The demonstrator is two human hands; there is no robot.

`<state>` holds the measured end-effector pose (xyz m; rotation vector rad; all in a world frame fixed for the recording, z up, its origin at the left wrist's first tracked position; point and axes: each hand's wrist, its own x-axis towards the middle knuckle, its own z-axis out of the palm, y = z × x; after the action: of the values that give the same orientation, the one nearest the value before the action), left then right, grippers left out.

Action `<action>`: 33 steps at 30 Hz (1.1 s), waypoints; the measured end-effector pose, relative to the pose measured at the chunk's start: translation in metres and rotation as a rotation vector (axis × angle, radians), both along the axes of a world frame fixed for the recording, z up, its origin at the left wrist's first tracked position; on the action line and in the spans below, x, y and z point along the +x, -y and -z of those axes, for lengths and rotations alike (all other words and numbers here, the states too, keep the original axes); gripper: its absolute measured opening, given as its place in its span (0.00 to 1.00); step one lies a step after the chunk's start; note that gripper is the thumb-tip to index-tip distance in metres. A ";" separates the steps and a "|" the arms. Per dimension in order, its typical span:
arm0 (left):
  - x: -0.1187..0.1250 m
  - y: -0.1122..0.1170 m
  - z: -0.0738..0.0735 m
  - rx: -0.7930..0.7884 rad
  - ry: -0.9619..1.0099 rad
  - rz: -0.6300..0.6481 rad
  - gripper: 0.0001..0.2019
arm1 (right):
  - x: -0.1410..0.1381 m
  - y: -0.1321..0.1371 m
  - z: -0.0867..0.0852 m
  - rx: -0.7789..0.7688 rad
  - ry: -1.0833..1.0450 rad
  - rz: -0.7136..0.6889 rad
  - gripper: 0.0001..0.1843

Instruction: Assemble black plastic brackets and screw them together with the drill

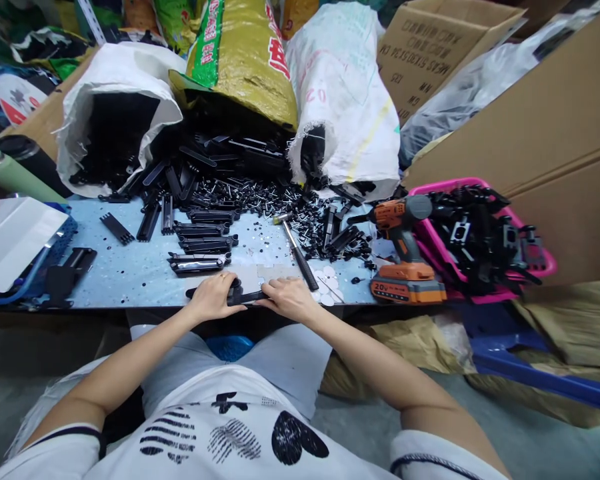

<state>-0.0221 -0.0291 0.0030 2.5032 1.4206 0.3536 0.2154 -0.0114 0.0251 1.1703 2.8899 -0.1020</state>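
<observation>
My left hand (214, 295) and my right hand (289, 298) rest at the near edge of the pale blue table (130, 270). Both hands close on one long black plastic part (243, 297) that lies flat between them, the left hand over its left end, the right hand pinching its right end. Just beyond my right hand lies a hammer (297, 251) with a black handle. A small stack of similar black parts (200, 263) sits just beyond my left hand.
An orange cordless drill (405, 247) stands to the right, beside a pink basket (480, 297) of black parts. Sacks (115, 87) spill black parts and screws (260, 197) across the table's back. Cardboard boxes (555, 133) rise at right; a blue tray (55, 250) sits at left.
</observation>
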 end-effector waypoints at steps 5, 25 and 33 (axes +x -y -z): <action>-0.007 0.005 0.007 0.101 0.114 0.025 0.25 | -0.010 0.009 -0.019 0.075 0.012 -0.019 0.22; 0.103 -0.203 -0.007 -0.044 -0.149 -0.276 0.20 | 0.037 0.012 0.060 0.122 -0.387 0.073 0.21; 0.110 -0.216 0.009 -0.014 -0.166 -0.185 0.16 | 0.076 -0.065 0.038 0.162 -0.530 0.383 0.14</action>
<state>0.0882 0.1872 -0.0064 2.4445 1.7179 0.1710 0.2910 0.0539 -0.0126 1.9871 3.0913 -0.2175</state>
